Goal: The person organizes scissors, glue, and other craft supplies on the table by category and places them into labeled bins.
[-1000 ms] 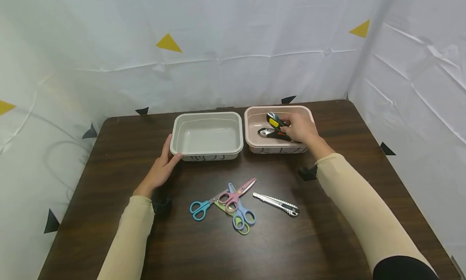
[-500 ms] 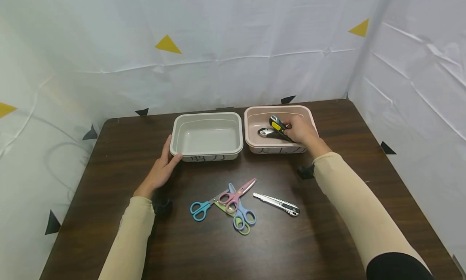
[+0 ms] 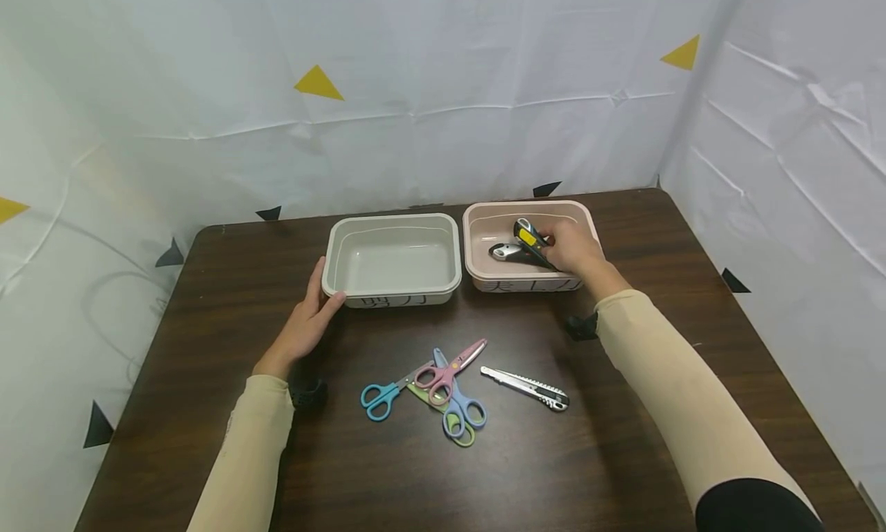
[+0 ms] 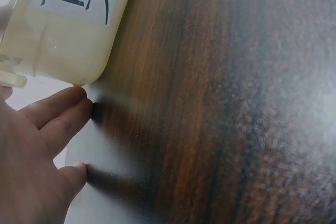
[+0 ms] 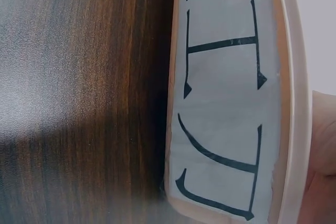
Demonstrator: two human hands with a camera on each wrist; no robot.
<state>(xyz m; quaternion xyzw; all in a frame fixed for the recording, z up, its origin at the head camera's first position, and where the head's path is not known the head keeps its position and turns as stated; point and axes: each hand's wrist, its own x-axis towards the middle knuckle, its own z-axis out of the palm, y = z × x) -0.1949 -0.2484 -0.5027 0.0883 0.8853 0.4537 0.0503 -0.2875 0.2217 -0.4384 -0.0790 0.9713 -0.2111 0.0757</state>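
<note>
Dark wood-grain table (image 3: 173, 363); white sheeting (image 3: 415, 55) behind. Right hand (image 3: 573, 249): fingers and thumb pinch one black-and-yellow cutter (image 3: 529, 237) inside the pink box (image 3: 487, 226), a silver-and-black cutter (image 3: 507, 252) just beside it. Left hand (image 3: 308, 323): fingers extended, thumb apart, at the near left corner of the grey box (image 3: 392, 264), left of the pink. Nearer the person: four overlapping scissors (image 3: 454, 367); one silver utility knife (image 3: 526, 387), to their right.

Brn wood tbl (image 3: 360, 486) | wht creased sheets (image 3: 443, 40) | yel tris (image 3: 319, 84) | blk tris (image 3: 98, 427)
</note>
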